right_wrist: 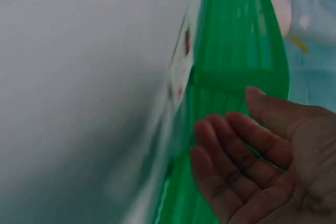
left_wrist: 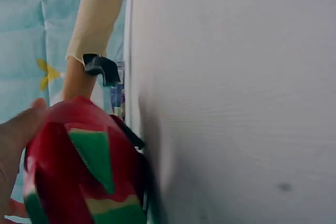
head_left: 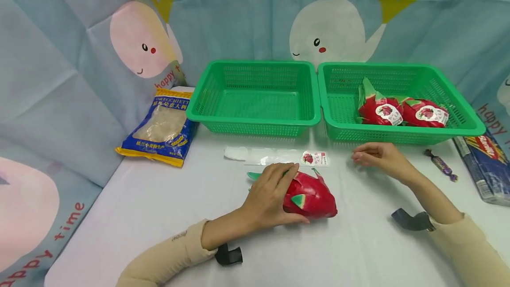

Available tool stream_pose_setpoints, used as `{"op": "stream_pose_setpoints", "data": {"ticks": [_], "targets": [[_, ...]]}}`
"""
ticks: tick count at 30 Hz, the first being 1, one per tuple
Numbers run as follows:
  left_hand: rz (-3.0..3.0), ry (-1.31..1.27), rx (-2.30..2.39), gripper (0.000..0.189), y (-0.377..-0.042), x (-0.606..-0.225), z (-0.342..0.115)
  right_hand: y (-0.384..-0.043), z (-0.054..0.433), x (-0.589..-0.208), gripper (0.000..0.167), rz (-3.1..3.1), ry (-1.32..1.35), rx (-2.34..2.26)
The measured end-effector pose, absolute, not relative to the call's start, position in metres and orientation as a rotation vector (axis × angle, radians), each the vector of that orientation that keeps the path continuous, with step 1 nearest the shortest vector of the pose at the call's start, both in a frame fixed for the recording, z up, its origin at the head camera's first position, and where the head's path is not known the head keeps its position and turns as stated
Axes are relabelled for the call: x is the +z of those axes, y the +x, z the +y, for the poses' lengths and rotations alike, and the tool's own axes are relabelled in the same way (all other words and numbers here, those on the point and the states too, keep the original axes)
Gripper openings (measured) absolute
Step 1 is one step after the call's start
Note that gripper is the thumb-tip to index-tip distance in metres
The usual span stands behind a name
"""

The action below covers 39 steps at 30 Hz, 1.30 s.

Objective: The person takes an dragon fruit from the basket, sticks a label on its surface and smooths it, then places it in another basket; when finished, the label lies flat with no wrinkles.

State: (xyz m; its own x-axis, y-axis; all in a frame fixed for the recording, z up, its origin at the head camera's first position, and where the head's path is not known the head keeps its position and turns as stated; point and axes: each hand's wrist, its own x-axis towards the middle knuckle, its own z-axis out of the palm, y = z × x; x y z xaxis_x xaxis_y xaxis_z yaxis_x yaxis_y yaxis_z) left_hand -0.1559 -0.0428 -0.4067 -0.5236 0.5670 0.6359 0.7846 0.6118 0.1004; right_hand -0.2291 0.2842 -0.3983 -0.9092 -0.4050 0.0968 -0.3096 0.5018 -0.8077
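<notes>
My left hand [head_left: 268, 200] grips a red dragon fruit [head_left: 312, 196] with green-tipped scales on the white table, fingers over its top and thumb along the near side. In the left wrist view the dragon fruit [left_wrist: 79, 156] fills the lower left. Behind it lies a clear backing strip [head_left: 275, 156] with a round, dragon-fruit-printed label [head_left: 314, 158] at its right end. My right hand [head_left: 382, 159] hovers right of the strip, fingers loosely bent and holding nothing. The right wrist view shows the right hand's [right_wrist: 262, 166] bare palm and fingers.
Two green baskets stand at the back: the left basket [head_left: 255, 127] holds nothing, the right basket [head_left: 398, 135] holds two labelled dragon fruits [head_left: 426, 112]. A blue-yellow pasta bag [head_left: 159, 127] lies left. At the right are a wrapped candy [head_left: 441, 165] and a blue packet [head_left: 488, 163].
</notes>
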Motion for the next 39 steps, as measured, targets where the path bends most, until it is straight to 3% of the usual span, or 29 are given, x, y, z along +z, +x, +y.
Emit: {"op": "stream_pose_setpoints", "data": {"ticks": [3, 8, 12, 15, 23, 31, 39], "targets": [[-2.3, -1.118, -0.557, 0.096, -0.159, -0.398, -0.046, -0.237, 0.248, -0.395, 0.025, 2.802, -0.79, -1.046], [-2.48, -1.278, -0.615, 0.066, -0.177, -0.371, -0.056, -0.246, 0.211, -0.396, 0.039, 2.878, -0.959, -0.769], [-2.656, -1.29, -0.672, 0.048, -0.208, -0.357, -0.062, -0.249, 0.2, -0.401, 0.048, 2.921, -0.964, -0.581], [-2.727, -1.277, -0.754, 0.038, -0.232, -0.361, -0.062, -0.25, 0.199, -0.405, 0.043, 2.941, -0.943, -0.591], [-2.717, -1.299, -0.886, 0.031, -0.263, -0.379, -0.05, -0.249, 0.197, -0.397, 0.013, 2.857, -0.884, -0.872], [-2.708, -1.134, -1.187, 0.021, -0.268, -0.378, -0.049, -0.242, 0.195, -0.371, 0.016, 2.69, -0.775, -1.134], [-2.668, -1.14, -1.564, 0.018, -0.275, -0.368, -0.055, -0.239, 0.196, -0.362, 0.032, 2.522, -1.002, -1.312]]}}
